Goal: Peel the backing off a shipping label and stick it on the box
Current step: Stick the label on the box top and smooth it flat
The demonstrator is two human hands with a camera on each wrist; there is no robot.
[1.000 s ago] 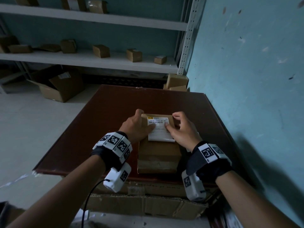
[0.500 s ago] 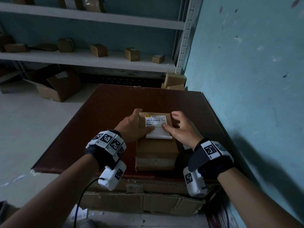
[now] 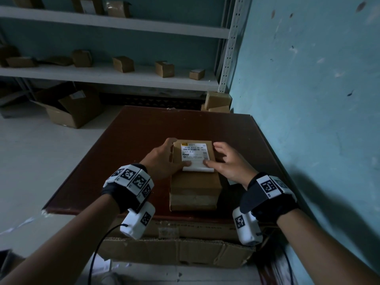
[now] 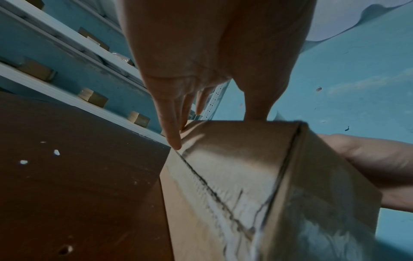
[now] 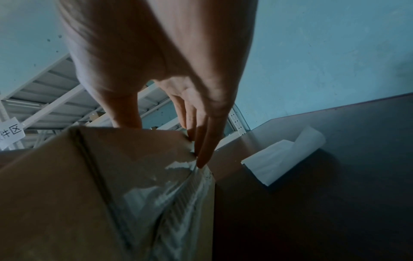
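While your thumbs press the near edge of the label (image 3: 195,156), it lies flat on the top of the box (image 3: 194,188), toward the far end. You have your left hand (image 3: 164,160) along the box's left side, fingers straight and reaching to the far corner, thumb on the label's lower left corner. Your right hand (image 3: 227,163) mirrors it on the right side: thumb on the lower right corner, fingers loosely spread over the box's right edge, gripping nothing.

You can see the label is white, with a small yellow mark at its top left, a barcode, and print that reads roughly "8060 8373 00 HS" and "YFC" (the smaller lines are too blurred to read). Its lower part is blank white. The box is plain brown cardboard, long and narrow, with clear tape along its seams, standing on the dark brown table (image 3: 127,145) near the front edge.

Just right of the box you have the backing (image 5: 283,155), a curled white sheet lying on the table. A white sign (image 5: 10,136) on the shelving shows Chinese characters, the last being "区".
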